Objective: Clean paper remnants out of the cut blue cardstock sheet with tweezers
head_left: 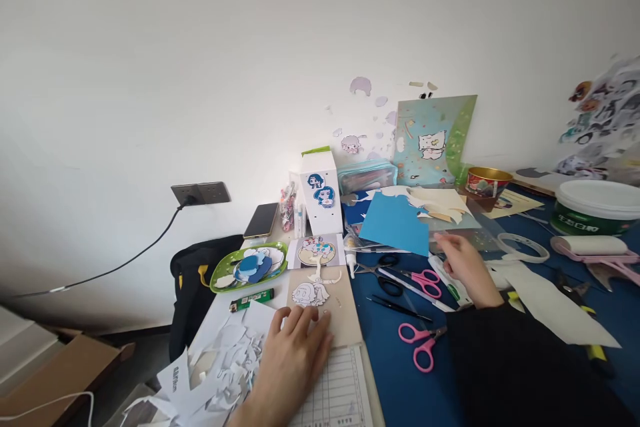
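My left hand [295, 350] rests with bent, spread fingers on a beige board [347, 320], just below a paper cut-out of a cartoon figure [310, 293]. White paper scraps [230, 367] lie left of its wrist, and a printed form [345, 387] lies under its edge. My right hand [465, 267] hovers right of a blue paper sheet [395, 220], fingers stretched towards its corner, thumb apart, nothing visible between them. Pink-handled scissors [425, 283] lie left of it, with another pink pair [423, 343] nearer me. Black scissors [387, 273] and tweezers [400, 309] lie on the blue mat [385, 360].
A green tray [217, 280] holds paper cut-outs at the left, near a phone [261, 220] and a green glue stick or lighter-like tube [251, 300]. A white box [323, 213] stands by the wall. At right are a tub [595, 207], a tape ring [523, 248] and pliers [573, 290].
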The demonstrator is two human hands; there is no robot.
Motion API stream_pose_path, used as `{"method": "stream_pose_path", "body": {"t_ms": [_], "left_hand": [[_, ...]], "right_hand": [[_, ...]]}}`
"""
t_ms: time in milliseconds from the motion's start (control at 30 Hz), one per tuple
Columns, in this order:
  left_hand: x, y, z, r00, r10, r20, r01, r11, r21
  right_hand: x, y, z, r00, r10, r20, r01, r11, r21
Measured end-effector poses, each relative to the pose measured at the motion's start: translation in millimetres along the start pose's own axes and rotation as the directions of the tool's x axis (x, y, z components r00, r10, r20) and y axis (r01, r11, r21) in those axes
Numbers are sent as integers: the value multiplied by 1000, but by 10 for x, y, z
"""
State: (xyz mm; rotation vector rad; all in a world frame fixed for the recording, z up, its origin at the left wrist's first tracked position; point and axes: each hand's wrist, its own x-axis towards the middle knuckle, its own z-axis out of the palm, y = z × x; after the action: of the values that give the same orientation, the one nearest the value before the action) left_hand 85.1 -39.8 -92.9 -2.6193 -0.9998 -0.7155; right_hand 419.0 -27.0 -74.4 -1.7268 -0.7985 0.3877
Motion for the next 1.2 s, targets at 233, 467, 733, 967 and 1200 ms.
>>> {"method": "stream_pose_path", "body": {"t_ms": [233,467,733,967,1200], "left_hand": [[16,23,-22,1000,-7,6,7,1000,19],[5,-74,-27,1000,-3,10,4,1000,-20],[-90,-288,39,988,2,-157,-14,997,-78],[-50,-307,4,976,-18,-217,0,996,-86],[-1,-326,-49,970,-9,-242,-4,999,-54]], "right_hand": [[121,40,69,981,99,166,-106,994,35],[107,-37,106,962,86,258,-102,994,49],[79,-179,98,991,-13,131,-19,972,235],[144,-251,228,1000,-21,10,14,898,440],[329,-355,477,999,2,37,-19,883,470]]}}
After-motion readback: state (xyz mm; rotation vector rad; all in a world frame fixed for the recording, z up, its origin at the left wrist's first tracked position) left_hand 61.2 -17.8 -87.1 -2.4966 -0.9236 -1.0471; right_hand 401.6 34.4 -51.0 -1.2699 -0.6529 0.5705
